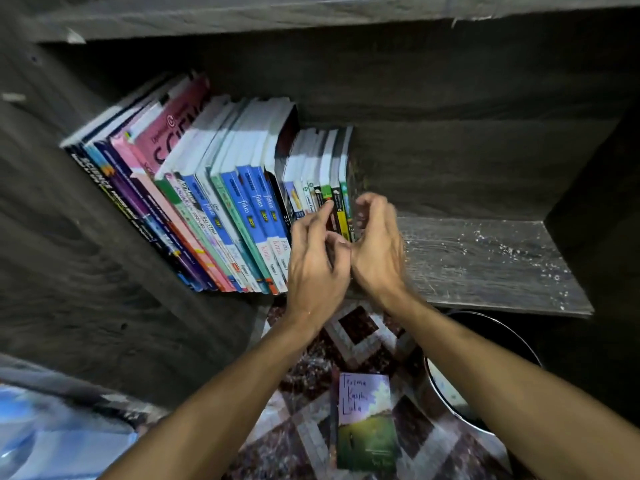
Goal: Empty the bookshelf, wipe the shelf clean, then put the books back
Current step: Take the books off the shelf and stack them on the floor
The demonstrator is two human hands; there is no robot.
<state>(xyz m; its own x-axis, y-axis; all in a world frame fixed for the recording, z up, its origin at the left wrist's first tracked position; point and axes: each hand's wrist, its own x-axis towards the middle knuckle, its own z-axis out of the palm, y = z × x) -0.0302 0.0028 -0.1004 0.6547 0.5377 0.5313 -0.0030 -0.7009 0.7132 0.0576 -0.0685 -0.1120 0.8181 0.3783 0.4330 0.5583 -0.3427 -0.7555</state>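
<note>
Right hand [377, 251] curled round small books [327, 181], left hand [317, 261] touching them
</note>
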